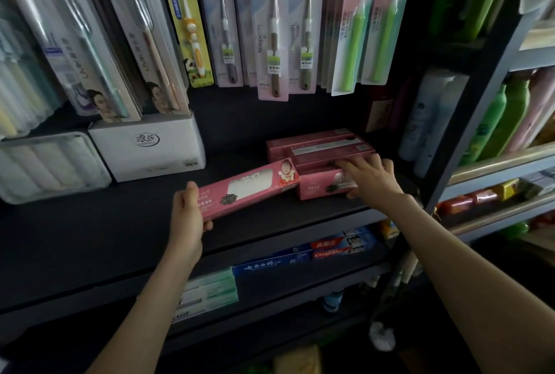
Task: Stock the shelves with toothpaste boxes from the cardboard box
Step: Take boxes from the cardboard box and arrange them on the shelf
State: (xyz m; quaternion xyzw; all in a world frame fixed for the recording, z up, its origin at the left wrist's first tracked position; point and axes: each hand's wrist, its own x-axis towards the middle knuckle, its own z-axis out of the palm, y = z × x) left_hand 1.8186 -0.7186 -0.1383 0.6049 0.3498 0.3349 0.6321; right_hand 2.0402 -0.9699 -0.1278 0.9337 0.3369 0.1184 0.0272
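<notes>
My left hand [187,217] grips the near end of a long pink toothpaste box [249,188], held slanted just above the dark shelf [120,223]. Its far end meets a stack of matching pink toothpaste boxes [318,151] at the shelf's right. My right hand [368,176] lies on that stack, fingers spread over the top and the thumb against the front box. The cardboard box is out of view.
A white carton [150,148] and a clear plastic pack [51,166] stand at the shelf's left. Packaged toothbrushes [270,28] hang above. Blue, red and green toothpaste boxes [300,256] lie on the shelf below. Bottles [492,121] fill the rack to the right.
</notes>
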